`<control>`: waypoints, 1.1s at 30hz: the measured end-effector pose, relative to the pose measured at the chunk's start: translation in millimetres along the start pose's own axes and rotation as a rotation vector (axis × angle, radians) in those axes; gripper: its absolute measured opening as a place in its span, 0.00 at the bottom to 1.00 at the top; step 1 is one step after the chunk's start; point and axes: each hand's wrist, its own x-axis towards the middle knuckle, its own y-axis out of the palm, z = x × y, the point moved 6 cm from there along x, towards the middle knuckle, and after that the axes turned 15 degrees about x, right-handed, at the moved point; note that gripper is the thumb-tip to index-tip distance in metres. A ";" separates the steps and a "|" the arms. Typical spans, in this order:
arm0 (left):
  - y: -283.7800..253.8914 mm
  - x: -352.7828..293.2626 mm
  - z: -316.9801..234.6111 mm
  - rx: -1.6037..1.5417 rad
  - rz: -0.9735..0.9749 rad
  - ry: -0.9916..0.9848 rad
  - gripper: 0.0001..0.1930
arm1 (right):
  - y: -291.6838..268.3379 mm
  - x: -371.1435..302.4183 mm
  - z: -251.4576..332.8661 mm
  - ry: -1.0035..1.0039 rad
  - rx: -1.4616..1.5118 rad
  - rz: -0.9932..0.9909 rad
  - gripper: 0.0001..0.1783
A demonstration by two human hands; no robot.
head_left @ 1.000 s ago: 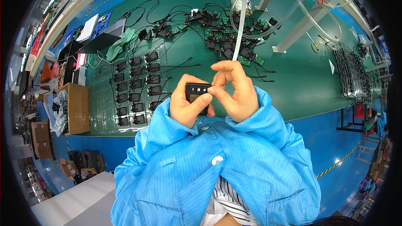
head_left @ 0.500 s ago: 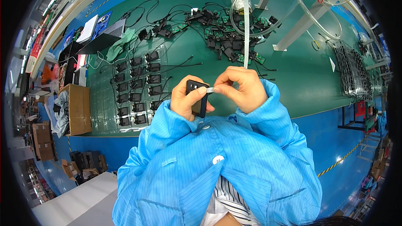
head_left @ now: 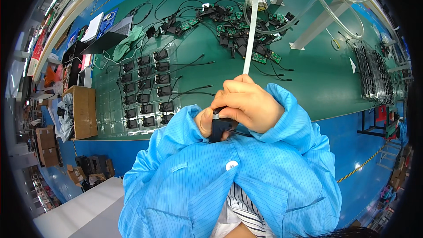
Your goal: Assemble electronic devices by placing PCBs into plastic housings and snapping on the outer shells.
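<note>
My left hand [head_left: 203, 122] is closed around a small black rectangular device [head_left: 219, 131], held close to my chest with its upper end tilted up. A black cable [head_left: 241, 134] runs from beside the device toward my right sleeve. My right hand [head_left: 252, 105] is bent over the device's upper end, thumb and fingers pinched there. A long narrow white strip [head_left: 251, 35] comes down from above to my right hand's knuckles. A short pale end shows at the device's edge between my hands. My right fingers partly hide the device's top.
Left on the green table [head_left: 317, 83], a clear plastic tray [head_left: 105, 101] holds rows of black cabled units. Beyond my hands lies a heap of black housings and green circuit boards [head_left: 275, 56]. A grey post [head_left: 315, 28] and looped clear tubing [head_left: 354, 35] stand at the right.
My right hand has moved left and down onto the device's upper end, and the white strip now slants. The device has turned and dropped slightly, so its flat screen side no longer shows.
</note>
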 end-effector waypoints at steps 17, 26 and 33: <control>-80.2 -5.6 34.7 0.380 -0.702 -0.408 0.26 | 49.1 -44.2 -145.7 0.418 -0.151 -0.200 0.12; -140.7 -55.7 69.3 0.605 -0.842 -0.705 0.20 | 54.2 -104.9 -230.3 0.579 1.079 -0.597 0.16; -45.6 12.1 -48.4 0.817 -0.532 -0.247 0.20 | -77.1 -114.8 -150.4 -0.061 1.684 -0.660 0.17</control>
